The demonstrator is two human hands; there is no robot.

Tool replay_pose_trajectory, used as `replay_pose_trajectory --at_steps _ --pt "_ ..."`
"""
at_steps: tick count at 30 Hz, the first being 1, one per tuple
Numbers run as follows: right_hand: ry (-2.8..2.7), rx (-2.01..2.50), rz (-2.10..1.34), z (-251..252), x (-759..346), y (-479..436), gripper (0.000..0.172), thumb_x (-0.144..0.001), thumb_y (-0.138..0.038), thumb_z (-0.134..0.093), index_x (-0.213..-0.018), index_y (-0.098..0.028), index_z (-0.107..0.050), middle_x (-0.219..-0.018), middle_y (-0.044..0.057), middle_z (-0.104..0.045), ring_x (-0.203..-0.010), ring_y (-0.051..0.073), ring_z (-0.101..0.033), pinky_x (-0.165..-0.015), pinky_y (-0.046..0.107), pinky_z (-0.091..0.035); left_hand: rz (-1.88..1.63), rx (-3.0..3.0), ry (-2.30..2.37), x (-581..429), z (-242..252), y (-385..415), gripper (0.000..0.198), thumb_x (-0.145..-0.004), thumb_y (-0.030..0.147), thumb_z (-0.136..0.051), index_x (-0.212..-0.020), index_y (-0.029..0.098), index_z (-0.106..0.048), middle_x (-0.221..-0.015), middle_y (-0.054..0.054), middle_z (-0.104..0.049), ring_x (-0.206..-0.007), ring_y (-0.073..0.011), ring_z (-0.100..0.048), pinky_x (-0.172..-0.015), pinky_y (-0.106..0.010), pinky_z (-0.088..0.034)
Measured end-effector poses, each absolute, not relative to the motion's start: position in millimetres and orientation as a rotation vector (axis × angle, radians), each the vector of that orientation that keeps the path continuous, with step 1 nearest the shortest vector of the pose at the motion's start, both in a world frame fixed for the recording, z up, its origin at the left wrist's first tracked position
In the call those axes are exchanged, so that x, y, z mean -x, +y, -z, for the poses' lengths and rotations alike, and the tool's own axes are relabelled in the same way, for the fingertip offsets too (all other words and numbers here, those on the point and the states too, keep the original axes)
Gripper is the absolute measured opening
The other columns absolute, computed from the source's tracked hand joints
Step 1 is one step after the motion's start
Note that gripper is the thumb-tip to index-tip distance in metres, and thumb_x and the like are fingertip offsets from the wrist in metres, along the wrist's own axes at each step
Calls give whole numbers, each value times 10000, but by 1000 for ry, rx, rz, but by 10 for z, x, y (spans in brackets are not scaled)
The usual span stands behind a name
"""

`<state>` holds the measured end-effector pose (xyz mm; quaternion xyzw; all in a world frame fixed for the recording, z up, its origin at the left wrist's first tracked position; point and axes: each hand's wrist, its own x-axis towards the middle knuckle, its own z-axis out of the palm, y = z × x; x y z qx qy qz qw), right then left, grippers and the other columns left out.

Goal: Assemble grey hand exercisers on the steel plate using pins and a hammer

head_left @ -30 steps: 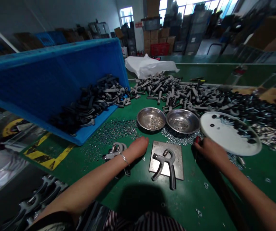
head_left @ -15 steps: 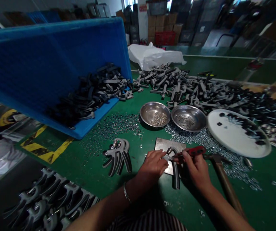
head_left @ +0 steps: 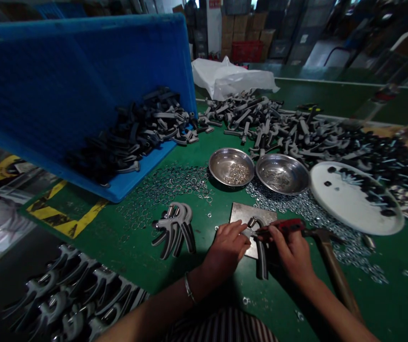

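A grey and black hand gripper (head_left: 260, 251) lies on a small steel plate (head_left: 241, 212) on the green table. My left hand (head_left: 227, 249) is curled over the gripper's left handle, pinching it near the spring. My right hand (head_left: 289, 251) is closed on a red-handled tool (head_left: 285, 226) whose tip rests at the gripper's top. A wooden-handled hammer (head_left: 335, 266) lies just right of my right hand.
Two finished hand grippers (head_left: 175, 228) lie left of the plate. Two steel bowls (head_left: 230, 166) (head_left: 282, 172) and a white round tray (head_left: 353, 202) stand behind, amid loose rings. A tilted blue crate (head_left: 82, 95) spills handles. More grippers (head_left: 75, 299) fill the lower left.
A second ago my hands were apart beside the plate. They have since come together over the hand gripper, the right one bringing the red tool. Little differs from half a second ago.
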<state>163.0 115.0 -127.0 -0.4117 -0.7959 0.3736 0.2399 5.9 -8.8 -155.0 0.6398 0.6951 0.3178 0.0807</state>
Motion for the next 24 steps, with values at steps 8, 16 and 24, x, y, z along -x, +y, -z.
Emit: replay_pose_trajectory --at_steps 8,16,24 --pt "-2655 1014 -653 1189 -1377 1163 363 -992 -473 -344 -1074 -170 -526 -801 119 -721 -683 298 -710 -591 340 -473 -960 -1891 2104 -108 1567 -112 99 -962 227 -560 -971 186 -650 -1327 -76 -613 -1356 -232 -452 -1115 -446 -376" --pt "-2595 873 -838 1194 -1371 1186 237 -994 -409 -372 -1006 -215 -507 -835 88 -701 -729 255 -689 -671 337 -496 -1084 -1843 2058 -128 1597 -110 109 -967 217 -544 -1007 180 -638 -1340 -105 -604 -1357 -236 -454 -1101 -456 -384" --pt "-2224 1028 -1036 942 -1564 1311 254 -979 -480 -406 -933 -244 -490 -703 2 -664 -621 200 -639 -608 291 -483 -973 -1740 2066 -87 1395 -56 64 -935 227 -613 -915 198 -666 -1264 -47 -646 -1265 -217 -507 -1068 -419 -354"
